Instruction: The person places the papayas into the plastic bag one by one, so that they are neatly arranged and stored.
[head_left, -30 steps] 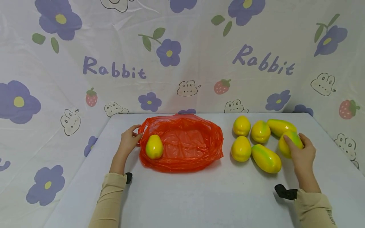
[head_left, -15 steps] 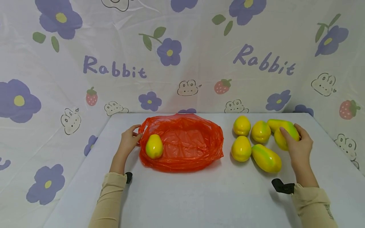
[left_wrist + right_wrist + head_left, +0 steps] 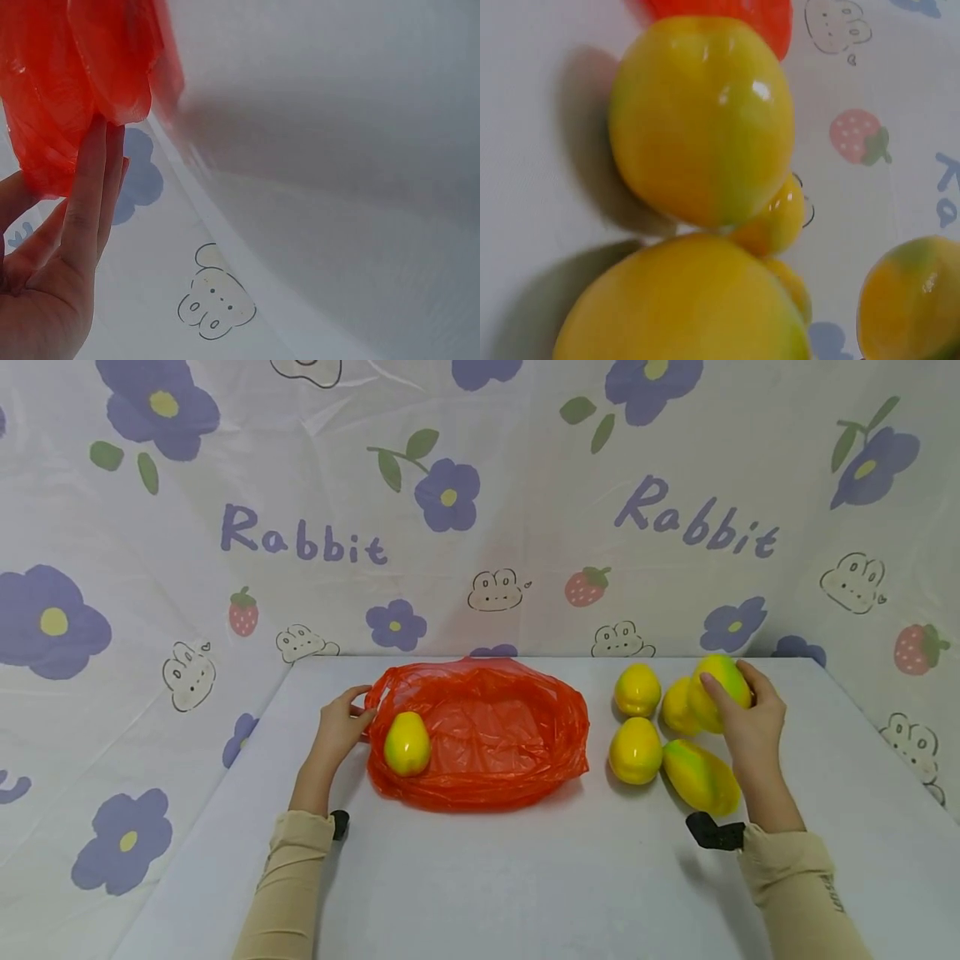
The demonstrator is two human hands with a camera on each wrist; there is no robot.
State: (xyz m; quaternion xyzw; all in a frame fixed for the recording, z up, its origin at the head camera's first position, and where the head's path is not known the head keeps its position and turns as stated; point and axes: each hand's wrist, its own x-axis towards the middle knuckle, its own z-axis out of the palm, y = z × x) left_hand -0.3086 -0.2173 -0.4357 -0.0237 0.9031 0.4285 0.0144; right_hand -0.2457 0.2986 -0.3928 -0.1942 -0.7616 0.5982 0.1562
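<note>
My right hand point(image 3: 753, 718) grips a yellow-green papaya point(image 3: 718, 693), raised over the group at the right of the table. It partly covers a papaya behind it point(image 3: 679, 706); the long one at the back is hidden. In the right wrist view, a papaya point(image 3: 911, 300) shows at the lower right edge. My left hand point(image 3: 345, 722) holds the left rim of a red plastic bag point(image 3: 480, 793), whose mouth is spread wide. The bag's film point(image 3: 112, 67) lies between thumb and fingers in the left wrist view. One papaya point(image 3: 407, 745) sits inside at the bag's left end.
Left of my right hand are two rounder papayas, one at the back point(image 3: 637, 691) and one in front point(image 3: 635, 752). A longer papaya point(image 3: 701, 777) lies nearer me. Behind the white table point(image 3: 525, 877) hangs a patterned cloth point(image 3: 525, 527).
My right hand has lifted its papaya and carried it left and back, over the others. My left hand, the bag and the papaya inside have stayed in place.
</note>
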